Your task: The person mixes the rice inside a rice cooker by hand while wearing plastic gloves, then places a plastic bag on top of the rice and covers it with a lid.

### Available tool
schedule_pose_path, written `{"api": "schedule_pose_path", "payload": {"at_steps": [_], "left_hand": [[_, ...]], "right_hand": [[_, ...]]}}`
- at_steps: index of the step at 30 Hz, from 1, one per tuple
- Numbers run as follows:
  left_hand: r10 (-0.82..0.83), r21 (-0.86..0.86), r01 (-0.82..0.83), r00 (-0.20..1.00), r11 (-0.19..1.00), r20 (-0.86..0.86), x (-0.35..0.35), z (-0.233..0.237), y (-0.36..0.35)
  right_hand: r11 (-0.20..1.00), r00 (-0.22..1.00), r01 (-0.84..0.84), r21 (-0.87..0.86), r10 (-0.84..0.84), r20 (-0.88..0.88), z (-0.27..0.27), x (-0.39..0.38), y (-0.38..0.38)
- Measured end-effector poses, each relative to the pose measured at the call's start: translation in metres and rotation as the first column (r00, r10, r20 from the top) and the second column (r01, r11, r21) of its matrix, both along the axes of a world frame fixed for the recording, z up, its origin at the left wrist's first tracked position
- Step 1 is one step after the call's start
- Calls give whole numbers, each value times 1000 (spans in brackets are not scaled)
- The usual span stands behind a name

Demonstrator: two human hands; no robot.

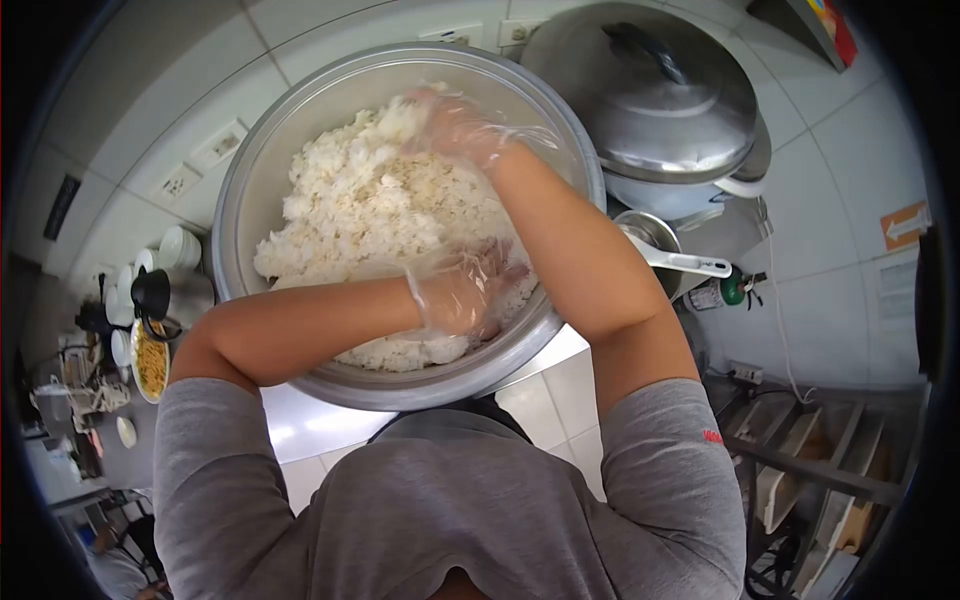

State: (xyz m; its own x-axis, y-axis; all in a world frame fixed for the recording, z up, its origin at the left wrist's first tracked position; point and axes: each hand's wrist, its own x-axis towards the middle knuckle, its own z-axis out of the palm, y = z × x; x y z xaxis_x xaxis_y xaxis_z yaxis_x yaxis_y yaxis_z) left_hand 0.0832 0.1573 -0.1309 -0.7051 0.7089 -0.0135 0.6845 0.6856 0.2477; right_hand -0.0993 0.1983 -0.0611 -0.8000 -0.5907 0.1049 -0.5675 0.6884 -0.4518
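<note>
A large round metal pot [232, 200] holds a heap of cooked white rice [380, 200]. Both of my hands are inside it, in clear loose plastic gloves. My left hand [468, 292] presses against the rice at the near right side of the pot, its fingers blurred and partly covered by glove and grains. At the far right of the heap, my right hand [455, 128] touches the rice; motion smears its fingers. Whether either hand grips any rice is hidden.
A big lidded metal pot [650, 100] stands at the back right, beside a white-handled utensil [690, 262]. To the left are a dark-topped jug [175, 298], stacked white bowls [180, 247] and a dish of yellow food [151, 362]. A metal rack [810, 470] stands lower right.
</note>
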Motion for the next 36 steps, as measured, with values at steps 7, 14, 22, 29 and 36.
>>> {"api": "schedule_pose_path", "payload": {"at_steps": [7,14,22,29,36], "left_hand": [[-90,499,-289,791,817,605,-88,-34,47],[9,403,-270,839,875,544,-155,-37,58],[423,-432,-236,809,870,409,-77,124,17],[371,-310,-267,859,913,353,2,114,-44],[338,-142,-307,865,941,370,-6,89,-40]], "right_hand": [[956,985,97,-277,-52,166,42,20,17],[980,992,101,-171,-86,92,18,-15,36],[983,1000,18,-184,-20,-8,-5,-42,35],[987,996,-37,-154,50,78,14,-19,37],[987,640,-162,9,99,762,30,1,48]]}}
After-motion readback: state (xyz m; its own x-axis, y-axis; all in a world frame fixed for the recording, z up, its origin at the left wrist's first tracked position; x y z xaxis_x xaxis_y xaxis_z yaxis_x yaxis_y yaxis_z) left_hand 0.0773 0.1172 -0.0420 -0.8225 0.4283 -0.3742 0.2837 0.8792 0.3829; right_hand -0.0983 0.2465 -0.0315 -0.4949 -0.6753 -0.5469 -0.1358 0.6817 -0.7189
